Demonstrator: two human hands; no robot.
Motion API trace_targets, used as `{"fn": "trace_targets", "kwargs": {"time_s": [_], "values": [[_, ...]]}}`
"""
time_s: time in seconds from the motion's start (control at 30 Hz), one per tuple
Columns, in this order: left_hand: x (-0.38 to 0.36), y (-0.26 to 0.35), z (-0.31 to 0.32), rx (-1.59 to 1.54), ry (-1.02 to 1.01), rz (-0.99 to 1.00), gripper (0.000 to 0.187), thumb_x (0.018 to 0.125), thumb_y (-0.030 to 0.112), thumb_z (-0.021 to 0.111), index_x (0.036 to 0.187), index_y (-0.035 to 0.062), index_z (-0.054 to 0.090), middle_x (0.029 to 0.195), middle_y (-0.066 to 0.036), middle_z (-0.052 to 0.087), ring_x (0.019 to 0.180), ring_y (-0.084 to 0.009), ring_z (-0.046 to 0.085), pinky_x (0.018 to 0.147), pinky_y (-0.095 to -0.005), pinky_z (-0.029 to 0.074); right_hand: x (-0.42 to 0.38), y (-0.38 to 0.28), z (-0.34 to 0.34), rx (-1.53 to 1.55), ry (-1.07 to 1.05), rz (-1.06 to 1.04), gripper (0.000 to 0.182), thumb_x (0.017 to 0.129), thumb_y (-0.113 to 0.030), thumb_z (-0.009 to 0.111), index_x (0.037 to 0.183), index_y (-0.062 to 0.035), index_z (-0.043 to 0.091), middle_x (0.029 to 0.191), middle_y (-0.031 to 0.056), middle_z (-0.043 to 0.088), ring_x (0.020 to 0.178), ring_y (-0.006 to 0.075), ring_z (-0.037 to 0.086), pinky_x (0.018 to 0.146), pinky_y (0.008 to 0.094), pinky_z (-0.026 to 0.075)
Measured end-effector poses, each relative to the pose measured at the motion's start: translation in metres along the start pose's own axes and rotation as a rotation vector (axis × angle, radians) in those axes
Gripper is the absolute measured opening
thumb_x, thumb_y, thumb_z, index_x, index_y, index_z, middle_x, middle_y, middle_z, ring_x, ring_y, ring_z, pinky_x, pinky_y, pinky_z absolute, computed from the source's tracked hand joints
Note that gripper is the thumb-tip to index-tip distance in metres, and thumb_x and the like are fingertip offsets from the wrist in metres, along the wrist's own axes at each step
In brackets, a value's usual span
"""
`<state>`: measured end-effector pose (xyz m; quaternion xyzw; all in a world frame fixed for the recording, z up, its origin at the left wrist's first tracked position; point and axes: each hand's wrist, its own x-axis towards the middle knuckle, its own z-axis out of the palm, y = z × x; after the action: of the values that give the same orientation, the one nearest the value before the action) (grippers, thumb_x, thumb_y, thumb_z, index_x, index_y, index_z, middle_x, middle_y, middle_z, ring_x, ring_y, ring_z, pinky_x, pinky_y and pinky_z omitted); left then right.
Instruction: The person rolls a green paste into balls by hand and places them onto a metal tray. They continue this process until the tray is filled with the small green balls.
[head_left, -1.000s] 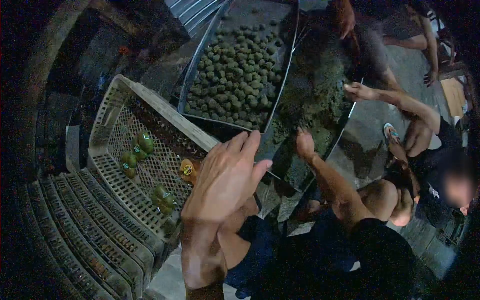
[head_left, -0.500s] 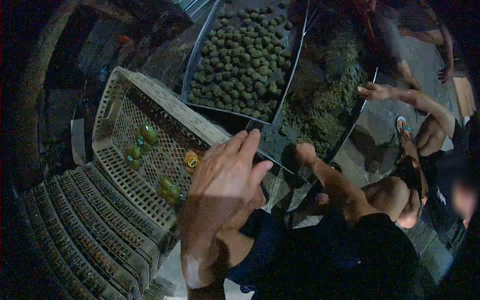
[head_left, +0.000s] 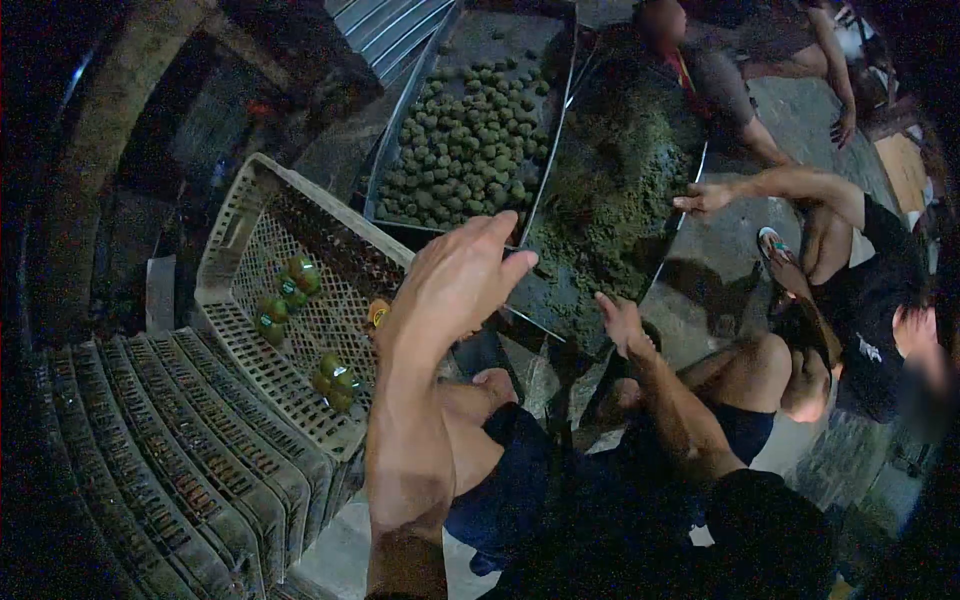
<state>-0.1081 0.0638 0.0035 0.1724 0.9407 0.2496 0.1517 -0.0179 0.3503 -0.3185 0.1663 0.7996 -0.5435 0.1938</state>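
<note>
My left hand [head_left: 455, 285] hovers over the near corner of a metal tray [head_left: 455, 228] of round dark-green balls [head_left: 465, 150]. Its fingers are stretched out with the thumb apart, and I see nothing in it. My right hand [head_left: 625, 325] is by the near edge of a second tray, which holds loose, crumbly greenish material [head_left: 620, 210]. Its thumb and a finger show apart; the other fingers are partly hidden. Left of my left arm, a plastic crate [head_left: 310, 195] holds several green fruits or balls with labels [head_left: 335, 380] and an orange piece [head_left: 378, 313].
A stack of slatted plastic crates [head_left: 180, 450] stands at lower left. Another person's hand [head_left: 705, 198] reaches to the far side of the second tray. More people sit at right, one with a sandaled foot [head_left: 775, 245]. Corrugated metal [head_left: 385, 35] lies at the top.
The view has shifted. My left hand has moved up a little towards the tray of balls. My right hand was a fist and its fingers now show more apart. The other person's hand has turned.
</note>
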Motion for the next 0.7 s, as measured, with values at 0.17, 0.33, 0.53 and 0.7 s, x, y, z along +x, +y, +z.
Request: {"fn": "trace_targets", "kwargs": {"time_s": [0.17,0.33,0.53,0.7], "values": [[-0.006,0.029,-0.002,0.008,0.028,0.040,0.052,0.091,0.033,0.056,0.128,-0.0026,0.051,0.129,-0.023,0.054,0.120,-0.0370,0.051,0.102,-0.0403,0.040,-0.015,0.003,0.002,-0.276,0.101,0.060,0.045,0.087,-0.036,0.061,0.112,0.0022,0.060,0.077,0.0159,0.064,0.070,0.0291,0.062,0.067,0.0383,0.047],[-0.007,0.055,0.005,-0.075,0.140,0.170,0.052,0.091,0.034,0.056,0.127,-0.0033,0.051,0.128,-0.023,0.054,0.119,-0.0371,0.052,0.101,-0.0397,0.041,-0.018,-0.025,-0.027,0.050,-0.063,0.157,0.051,0.080,-0.043,0.071,0.102,0.0017,0.062,0.078,0.0097,0.065,0.070,0.0239,0.061,0.065,0.0390,0.046],[-0.018,0.051,0.003,-0.089,0.128,0.175,0.051,0.090,0.033,0.056,0.126,-0.0038,0.052,0.125,-0.024,0.056,0.116,-0.0376,0.054,0.099,-0.0409,0.042,-0.029,-0.038,-0.038,-0.139,0.118,-0.007,0.048,0.085,-0.045,0.067,0.086,0.0021,0.056,0.068,0.0056,0.055,0.062,0.0211,0.051,0.057,0.0404,0.041],[-0.024,0.035,-0.011,-0.102,0.150,0.165,0.052,0.090,0.032,0.057,0.126,-0.0053,0.052,0.123,-0.025,0.056,0.116,-0.0390,0.053,0.098,-0.0411,0.042,-0.017,-0.015,-0.036,-0.511,0.111,-0.170,0.048,0.087,-0.044,0.063,0.075,0.0025,0.055,0.061,0.0101,0.051,0.061,0.0183,0.049,0.056,0.0396,0.039]]}}
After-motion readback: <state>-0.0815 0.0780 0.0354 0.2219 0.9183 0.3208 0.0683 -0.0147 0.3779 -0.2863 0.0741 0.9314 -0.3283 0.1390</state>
